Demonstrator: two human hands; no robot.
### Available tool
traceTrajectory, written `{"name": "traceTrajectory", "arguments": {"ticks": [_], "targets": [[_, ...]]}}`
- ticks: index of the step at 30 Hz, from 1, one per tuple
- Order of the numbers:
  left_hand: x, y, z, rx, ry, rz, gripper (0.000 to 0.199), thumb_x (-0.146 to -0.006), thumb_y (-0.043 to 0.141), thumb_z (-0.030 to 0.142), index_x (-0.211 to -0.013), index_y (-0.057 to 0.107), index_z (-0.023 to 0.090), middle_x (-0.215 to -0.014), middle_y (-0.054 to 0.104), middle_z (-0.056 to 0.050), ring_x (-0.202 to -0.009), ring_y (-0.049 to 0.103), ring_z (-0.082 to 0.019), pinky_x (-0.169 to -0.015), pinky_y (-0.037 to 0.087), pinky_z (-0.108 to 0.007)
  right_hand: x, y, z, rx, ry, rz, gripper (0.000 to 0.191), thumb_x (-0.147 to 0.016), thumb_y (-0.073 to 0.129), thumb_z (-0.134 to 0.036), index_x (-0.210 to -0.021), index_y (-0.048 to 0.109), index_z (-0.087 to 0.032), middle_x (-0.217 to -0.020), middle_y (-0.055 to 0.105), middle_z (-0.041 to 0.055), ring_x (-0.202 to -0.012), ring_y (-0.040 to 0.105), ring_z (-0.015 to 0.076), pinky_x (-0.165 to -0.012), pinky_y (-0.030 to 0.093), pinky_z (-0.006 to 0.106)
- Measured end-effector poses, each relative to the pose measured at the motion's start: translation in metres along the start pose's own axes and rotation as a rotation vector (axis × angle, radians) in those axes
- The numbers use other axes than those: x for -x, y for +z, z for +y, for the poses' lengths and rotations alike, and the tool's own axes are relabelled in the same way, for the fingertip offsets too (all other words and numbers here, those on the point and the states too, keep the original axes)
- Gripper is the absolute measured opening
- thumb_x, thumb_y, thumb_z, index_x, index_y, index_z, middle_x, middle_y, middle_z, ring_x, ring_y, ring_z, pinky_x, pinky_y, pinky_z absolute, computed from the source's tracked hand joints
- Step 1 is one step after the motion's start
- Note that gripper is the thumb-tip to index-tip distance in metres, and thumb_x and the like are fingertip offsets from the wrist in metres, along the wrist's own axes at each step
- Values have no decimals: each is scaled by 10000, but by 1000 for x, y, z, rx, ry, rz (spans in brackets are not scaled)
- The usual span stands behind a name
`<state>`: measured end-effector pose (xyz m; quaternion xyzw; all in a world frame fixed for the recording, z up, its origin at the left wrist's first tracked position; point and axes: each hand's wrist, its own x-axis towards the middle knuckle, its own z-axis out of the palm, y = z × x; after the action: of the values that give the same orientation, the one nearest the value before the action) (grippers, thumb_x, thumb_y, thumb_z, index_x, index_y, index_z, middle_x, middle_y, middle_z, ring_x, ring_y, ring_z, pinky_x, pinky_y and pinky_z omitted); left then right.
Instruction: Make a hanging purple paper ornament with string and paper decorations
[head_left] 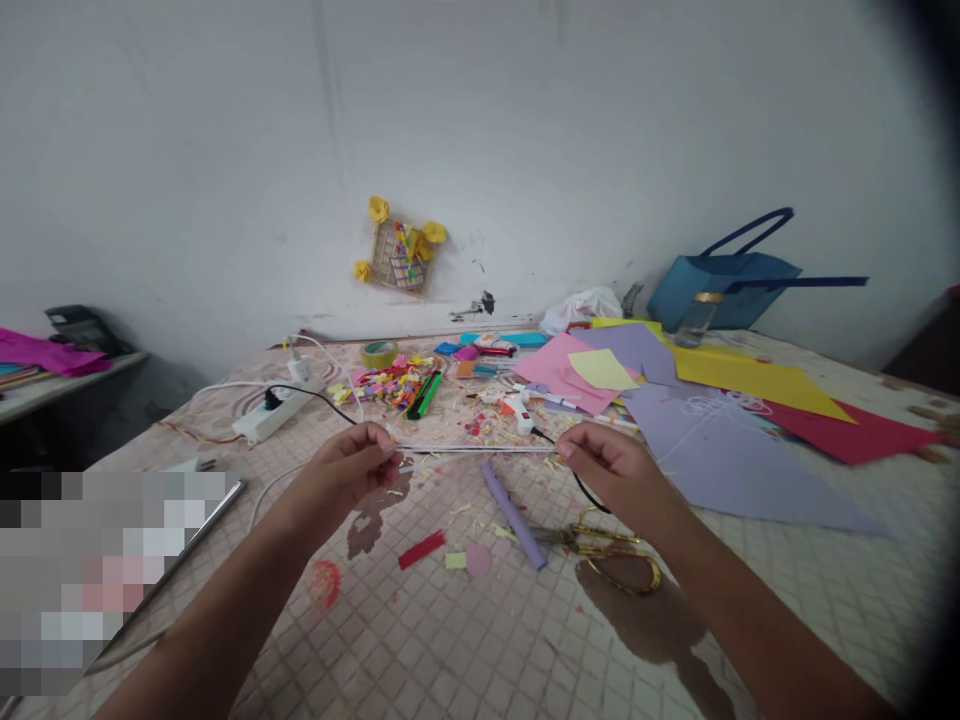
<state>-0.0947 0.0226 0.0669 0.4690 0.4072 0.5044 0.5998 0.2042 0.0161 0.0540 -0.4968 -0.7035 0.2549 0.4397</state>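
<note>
My left hand (358,462) and my right hand (604,458) are both closed in a pinch over the middle of the table. Stretched level between them is a thin white string (480,450), which looks doubled. From my right hand a strand runs to a loose tangle of string on a large purple paper sheet (694,460). Below the stretched string lie a rolled purple paper tube (516,518) and gold-handled scissors (600,545). A white glue gun (521,412) with a black cord rests just behind it.
A white power strip (277,410) with plugs and cords stands at the left. Paper scraps, a tape roll (379,353) and a green-black cutter (424,394) lie behind my hands. A blue bag (720,285) and glass jar (697,322) stand back right. A blurred-out screen (112,570) is front left.
</note>
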Motion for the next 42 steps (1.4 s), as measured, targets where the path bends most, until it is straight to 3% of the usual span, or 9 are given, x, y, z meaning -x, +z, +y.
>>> {"name": "traceTrajectory", "arguments": {"ticks": [7, 13, 22, 28, 36, 40, 42], "targets": [[-1, -6, 0, -140, 29, -31, 257, -655, 755, 314, -652, 563, 145, -568, 590, 26, -550, 521, -66, -533, 382, -155, 0, 2, 2, -46, 11, 4, 233, -820, 536, -366, -741, 611, -160, -592, 469, -16, -511, 365, 97, -446, 292, 219], [-3, -9, -1, -234, 41, -19, 235, -701, 708, 319, -666, 547, 150, -570, 581, 34, -540, 497, -62, -518, 353, -160, 0, 5, 1, -38, 22, -29, 243, -837, 509, -376, -745, 581, -163, -559, 397, -42, -492, 320, 88, -436, 244, 217], [-3, -5, -2, -238, 22, 24, 255, -680, 715, 321, -656, 530, 147, -544, 577, 41, -507, 483, -50, -489, 343, -145, 3, 8, 6, -123, 76, -26, 249, -776, 568, -392, -743, 627, -153, -623, 504, 6, -546, 395, 115, -480, 305, 241], [-2, 0, -5, -150, 31, 47, 276, -610, 755, 285, -616, 519, 143, -517, 583, 39, -477, 486, -45, -474, 357, -140, 2, 9, 8, -147, 92, -34, 252, -773, 582, -397, -732, 641, -156, -599, 496, 0, -528, 379, 109, -471, 279, 244], [-2, -1, -6, -187, 76, 79, 212, -624, 728, 240, -669, 536, 160, -544, 553, 49, -475, 480, -54, -460, 349, -153, 4, 9, 4, -93, 86, -82, 265, -778, 571, -400, -749, 659, -152, -551, 465, -21, -491, 351, 97, -457, 260, 236], [-2, -5, -5, -443, 145, 70, 250, -708, 641, 281, -942, 625, 194, -650, 570, 32, -524, 491, -84, -486, 366, -190, 4, 9, 2, -27, 44, -109, 250, -794, 554, -376, -751, 665, -156, -557, 502, -16, -495, 387, 101, -462, 292, 230], [-2, -6, -6, -702, 262, 88, 219, -745, 585, 283, -931, 657, 193, -717, 607, -6, -606, 530, -123, -540, 393, -225, 4, 9, 3, -16, 19, -132, 241, -804, 546, -357, -755, 669, -156, -617, 569, 4, -534, 437, 110, -492, 333, 231]]}}
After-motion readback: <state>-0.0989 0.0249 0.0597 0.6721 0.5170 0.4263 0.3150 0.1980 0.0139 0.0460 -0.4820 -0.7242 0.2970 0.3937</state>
